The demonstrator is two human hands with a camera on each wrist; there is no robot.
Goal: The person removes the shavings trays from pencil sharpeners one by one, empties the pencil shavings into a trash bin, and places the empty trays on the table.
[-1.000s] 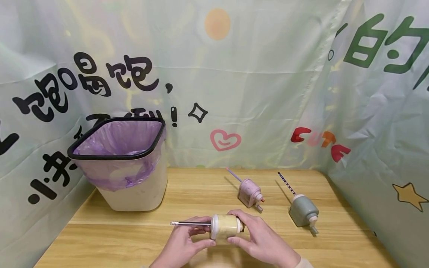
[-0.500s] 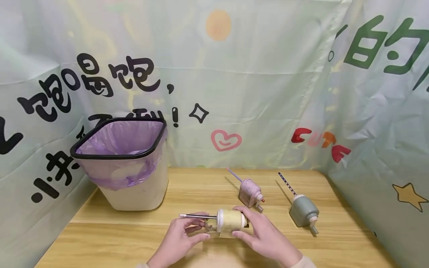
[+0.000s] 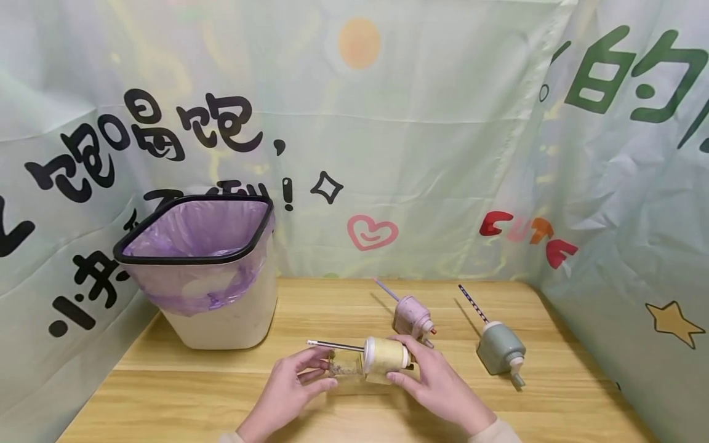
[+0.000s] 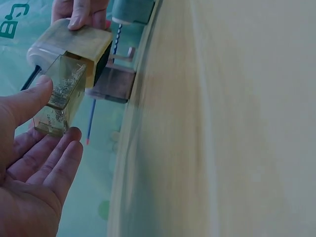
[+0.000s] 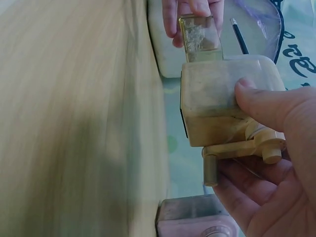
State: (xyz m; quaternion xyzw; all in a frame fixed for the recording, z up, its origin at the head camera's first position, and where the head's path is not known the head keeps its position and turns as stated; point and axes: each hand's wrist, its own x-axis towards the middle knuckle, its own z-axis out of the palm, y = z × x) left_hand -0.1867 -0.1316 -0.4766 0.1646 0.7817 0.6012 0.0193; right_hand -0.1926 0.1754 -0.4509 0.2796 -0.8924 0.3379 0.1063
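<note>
My right hand [image 3: 437, 378] grips a yellow crank pencil sharpener [image 3: 386, 360], thumb on its side in the right wrist view. A dark pencil [image 3: 335, 346] sticks out of the sharpener's white front, pointing left. My left hand [image 3: 293, 381] pinches a clear shavings drawer [image 4: 61, 96] between thumb and fingers. The drawer holds grey shavings and is pulled partly out, its inner end still at the sharpener's opening. In the right wrist view the crank handle [image 5: 211, 168] hangs below the body, near my right fingers. Both hands hold the sharpener above the table.
Behind my hands a pink sharpener [image 3: 412, 317] lies on the wooden table [image 3: 221, 394] with a pencil in it. To its right lies a grey sharpener [image 3: 501, 349] with a striped pencil. A bin [image 3: 232, 326] lined with a purple bag stands at the back left, before a printed cloth.
The drawer has slid out leftwards from the sharpener, showing its clear walls and shavings. The sharpener and the pencil have shifted right and slightly up, with my right hand gripping the body.
</note>
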